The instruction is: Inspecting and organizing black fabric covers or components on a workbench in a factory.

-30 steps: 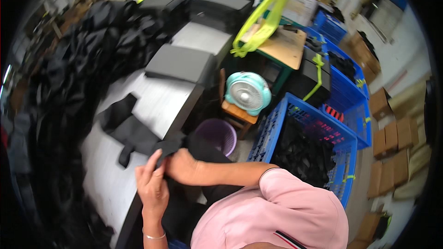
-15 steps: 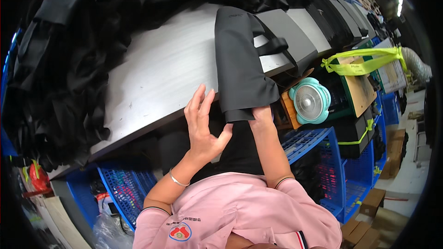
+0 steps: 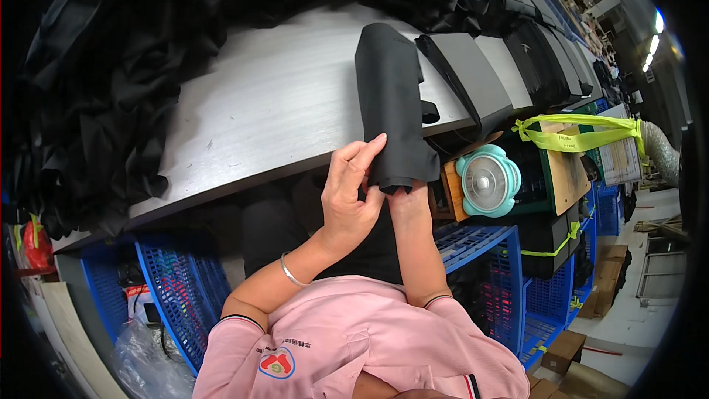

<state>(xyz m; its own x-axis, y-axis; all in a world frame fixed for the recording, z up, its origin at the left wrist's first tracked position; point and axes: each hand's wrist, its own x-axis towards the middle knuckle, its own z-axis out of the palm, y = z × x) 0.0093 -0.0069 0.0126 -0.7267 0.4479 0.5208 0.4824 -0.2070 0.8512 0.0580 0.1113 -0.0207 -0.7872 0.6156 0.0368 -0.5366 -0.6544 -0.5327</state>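
Observation:
A black, smooth, tube-shaped piece of soft material (image 3: 391, 96) extends from my hands over the pale tabletop (image 3: 273, 96), with a black strap (image 3: 429, 112) at its right side. My right hand (image 3: 408, 196) reaches into its near end, so the fingers are hidden inside. At the lower left edge of the piece, my left hand (image 3: 351, 196) curls its fingers against the material. Its thumb is by the near opening, close to the right wrist.
Black material (image 3: 111, 103) is heaped along the table's left and far sides. Grey-black flat pieces (image 3: 469, 74) lie at the right. Beside the table are a turquoise fan (image 3: 489, 181), a yellow-green strap (image 3: 576, 129) and blue plastic crates (image 3: 181, 295), (image 3: 480, 247).
My left hand has moved right and up, from apart with spread fingers to contact with the black piece. The strap now shows less. The whole view has shifted slightly.

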